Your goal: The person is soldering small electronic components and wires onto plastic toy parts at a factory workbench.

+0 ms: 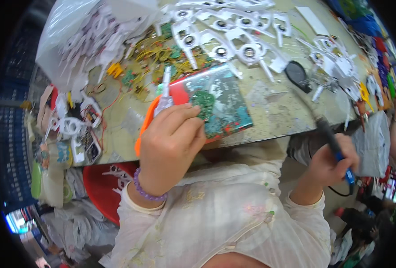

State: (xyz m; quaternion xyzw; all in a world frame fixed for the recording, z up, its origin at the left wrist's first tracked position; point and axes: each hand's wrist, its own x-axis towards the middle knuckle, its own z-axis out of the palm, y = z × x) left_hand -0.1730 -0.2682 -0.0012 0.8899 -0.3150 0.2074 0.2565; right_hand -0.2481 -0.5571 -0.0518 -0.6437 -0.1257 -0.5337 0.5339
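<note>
My left hand (173,138), with a purple bead bracelet at its wrist, is closed in a pinch at the edge of a small green circuit board (204,103). The board lies over a flat, worn panel (227,91) with red and dark patches. A white plastic piece with a thin stem (165,91) stands just beyond my knuckles, and an orange edge (145,125) shows beside that hand. My right hand (334,161) is wrapped round the dark handle of a soldering iron (326,134), its blurred tip pointing up and left over the table edge.
Several white plastic housings with round speakers (248,52) spread across the far table. Yellow wires with small boards (151,62) lie left of them, beside a bag of white parts (95,40). A dark oval piece (298,76) sits at right. A red basin (100,187) stands below the table.
</note>
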